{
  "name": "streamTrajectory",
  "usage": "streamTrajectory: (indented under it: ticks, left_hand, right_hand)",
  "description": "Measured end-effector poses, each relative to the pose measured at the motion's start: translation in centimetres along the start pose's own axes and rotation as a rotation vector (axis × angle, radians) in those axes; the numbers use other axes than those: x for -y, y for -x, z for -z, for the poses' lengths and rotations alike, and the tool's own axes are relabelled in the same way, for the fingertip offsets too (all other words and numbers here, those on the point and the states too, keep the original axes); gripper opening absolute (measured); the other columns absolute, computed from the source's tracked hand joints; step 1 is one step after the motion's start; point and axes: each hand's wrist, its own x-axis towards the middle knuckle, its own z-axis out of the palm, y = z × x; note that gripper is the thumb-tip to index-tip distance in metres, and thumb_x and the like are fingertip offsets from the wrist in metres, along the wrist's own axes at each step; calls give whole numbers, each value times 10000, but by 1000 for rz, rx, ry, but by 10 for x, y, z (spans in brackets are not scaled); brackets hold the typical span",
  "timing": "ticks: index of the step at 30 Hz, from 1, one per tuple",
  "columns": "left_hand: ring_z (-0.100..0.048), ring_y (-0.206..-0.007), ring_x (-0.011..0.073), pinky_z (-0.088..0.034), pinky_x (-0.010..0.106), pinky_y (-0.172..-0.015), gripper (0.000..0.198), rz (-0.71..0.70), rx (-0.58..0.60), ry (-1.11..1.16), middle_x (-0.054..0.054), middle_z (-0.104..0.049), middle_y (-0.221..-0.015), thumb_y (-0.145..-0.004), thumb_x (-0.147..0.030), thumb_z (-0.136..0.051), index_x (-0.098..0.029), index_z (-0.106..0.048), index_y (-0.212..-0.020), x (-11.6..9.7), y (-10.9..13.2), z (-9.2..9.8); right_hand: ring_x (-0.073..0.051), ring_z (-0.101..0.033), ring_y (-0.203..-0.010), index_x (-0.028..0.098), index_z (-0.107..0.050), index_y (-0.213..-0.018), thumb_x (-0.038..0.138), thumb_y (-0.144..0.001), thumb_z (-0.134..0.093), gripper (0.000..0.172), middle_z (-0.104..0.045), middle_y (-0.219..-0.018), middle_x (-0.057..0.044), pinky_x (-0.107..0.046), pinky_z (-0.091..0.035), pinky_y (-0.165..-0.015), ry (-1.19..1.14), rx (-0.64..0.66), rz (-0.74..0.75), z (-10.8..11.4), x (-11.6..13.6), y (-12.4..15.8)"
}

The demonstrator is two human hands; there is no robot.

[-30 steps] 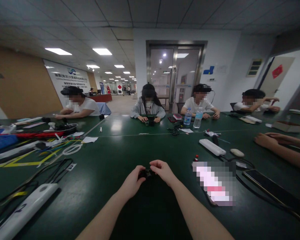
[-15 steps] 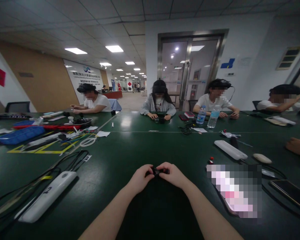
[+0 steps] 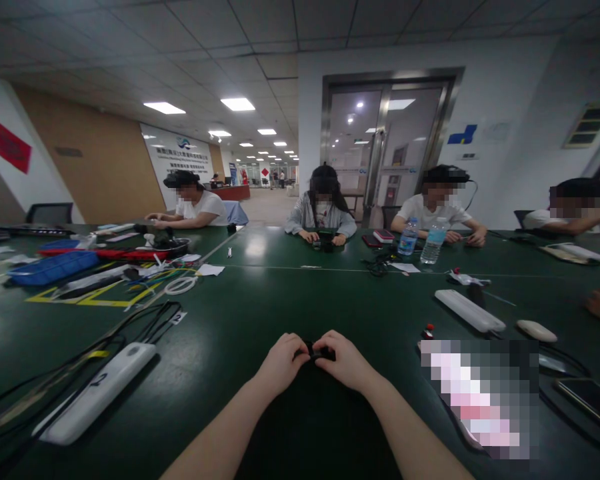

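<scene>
My left hand (image 3: pixel 283 359) and my right hand (image 3: pixel 344 359) meet over the middle of the dark green table (image 3: pixel 220 393). Between their fingertips is a small black object (image 3: pixel 311 353), mostly hidden by the fingers, so its kind cannot be made out. Both hands are closed, thumbs and fingers pinching the object from its two sides. Dark parts of it show between and behind the fingers.
On the left lies a white power strip (image 3: pixel 100 393) with black cables. Beyond it are a blue tray (image 3: pixel 55 267) and loose wires. To the right are a blurred-out pink item (image 3: pixel 473 400), a white power strip (image 3: pixel 470 311), a mouse (image 3: pixel 537 331) and bottles (image 3: pixel 434 241). Several people sit around the table.
The view has shifted slightly, so the surroundings sit a little more to the right and lower. My hands stay on the black object, with the right fingers slightly re-placed.
</scene>
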Motion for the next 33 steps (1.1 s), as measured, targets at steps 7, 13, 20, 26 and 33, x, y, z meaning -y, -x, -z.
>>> streamTrajectory:
  ticks: [7,13,20,26,33]
  left_hand:
    - [-509,-846,138,-401,276,-770,130,72,69,49,-6,-578,-889,-763,-254,-473,-219,-593,-801,-3,1,4]
    - [-516,-872,147,-405,279,-777,126,98,85,122,-8,-573,-940,-750,-262,-485,-226,-593,-804,-1,4,6]
    - [-524,-813,135,-407,262,-727,367,165,106,202,-2,-567,-919,-749,-270,-497,-244,-463,-1114,7,4,3]
    - [-537,-779,131,-414,261,-715,474,191,165,243,-4,-571,-875,-756,-277,-492,-244,-400,-1220,12,4,1]
    - [-525,-767,144,-426,275,-686,360,188,156,207,16,-562,-917,-736,-311,-514,-249,-520,-1091,8,6,4]
  right_hand:
    - [-188,-516,-907,252,-588,-899,297,-694,-566,211,-559,-958,-5,-327,-402,-771,-83,-66,-58,-4,1,-1]
    - [-192,-540,-888,210,-561,-926,300,-681,-585,262,-596,-911,-30,-339,-400,-806,-417,-293,-76,1,-13,-8]
    - [-219,-544,-872,256,-539,-973,379,-628,-634,378,-571,-1004,-42,-334,-452,-660,-906,-604,-224,20,-29,-9]
    - [-176,-571,-776,278,-567,-892,323,-603,-670,310,-598,-901,-6,-298,-454,-591,-1132,-615,-200,25,-32,-8]
    - [-168,-577,-773,270,-563,-898,314,-631,-651,284,-595,-899,-9,-295,-461,-601,-1146,-557,-181,23,-28,-6]
